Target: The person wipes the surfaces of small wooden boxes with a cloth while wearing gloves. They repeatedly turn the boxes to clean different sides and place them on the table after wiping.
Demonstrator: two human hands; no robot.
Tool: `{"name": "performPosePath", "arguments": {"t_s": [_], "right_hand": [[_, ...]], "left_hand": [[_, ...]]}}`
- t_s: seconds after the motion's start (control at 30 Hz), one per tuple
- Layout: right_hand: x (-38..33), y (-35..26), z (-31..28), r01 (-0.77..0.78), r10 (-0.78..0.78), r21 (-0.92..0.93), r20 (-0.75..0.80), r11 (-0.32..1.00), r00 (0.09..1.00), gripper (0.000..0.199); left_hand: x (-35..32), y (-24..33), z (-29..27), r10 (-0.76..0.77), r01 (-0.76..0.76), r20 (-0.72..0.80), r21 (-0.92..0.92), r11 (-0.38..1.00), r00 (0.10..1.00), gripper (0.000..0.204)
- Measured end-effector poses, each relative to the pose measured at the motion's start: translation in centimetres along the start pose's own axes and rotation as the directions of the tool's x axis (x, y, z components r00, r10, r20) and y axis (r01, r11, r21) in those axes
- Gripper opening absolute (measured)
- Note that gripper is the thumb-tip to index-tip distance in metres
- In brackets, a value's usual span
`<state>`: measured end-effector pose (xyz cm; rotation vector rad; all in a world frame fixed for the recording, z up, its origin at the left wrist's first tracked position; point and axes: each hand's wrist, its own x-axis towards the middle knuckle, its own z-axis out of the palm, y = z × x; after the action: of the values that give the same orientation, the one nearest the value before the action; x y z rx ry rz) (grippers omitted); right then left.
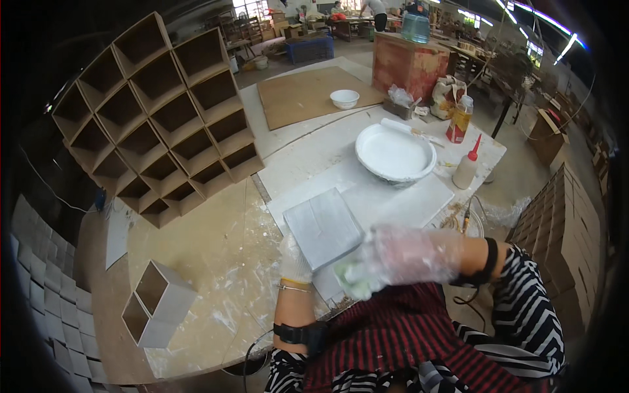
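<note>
A box (pixel 324 226) with a smooth whitish-grey top stands tilted in front of me. My left hand (pixel 295 261), in a white knitted glove, grips its near left side, and the fingers are mostly hidden by it. My right hand (pixel 403 255) wears a clear plastic glove and is blurred by motion at the box's right edge. Its fingers are closed around a soft pale green pad (pixel 354 278), perhaps a sponge. Beyond the box, an oval white basin (pixel 429 171) holds white liquid like paint, with a white-handled brush or roller (pixel 400 128) across its far rim.
A red-capped squeeze bottle (pixel 466 171) and a yellow-red bottle (pixel 460 121) stand at the right. A white bowl (pixel 344 99) sits on a brown board (pixel 282 98). At left are a stack of open boxes (pixel 157 118) and a two-compartment box (pixel 167 308).
</note>
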<state>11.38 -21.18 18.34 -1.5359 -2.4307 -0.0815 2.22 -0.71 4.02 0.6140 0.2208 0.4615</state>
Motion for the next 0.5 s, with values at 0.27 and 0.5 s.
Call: {"name": "performPosePath", "arguments": {"t_s": [0.27, 0.5], "right_hand": [[3.6, -0.2, -0.6, -0.05, 0.067, -0.185, 0.087, 0.982, 0.994, 0.045], [4.6, 10.8, -1.8, -0.33, 0.348, 0.115, -0.404, 0.937, 0.846, 0.032]], "left_hand": [[-1.6, 0.7, 1.7, -0.046, -0.062, 0.292, 0.35, 0.935, 0.955, 0.038], [-2.0, -0.3, -0.6, 0.096, -0.108, 0.052, 0.607, 0.787, 0.994, 0.036]]}}
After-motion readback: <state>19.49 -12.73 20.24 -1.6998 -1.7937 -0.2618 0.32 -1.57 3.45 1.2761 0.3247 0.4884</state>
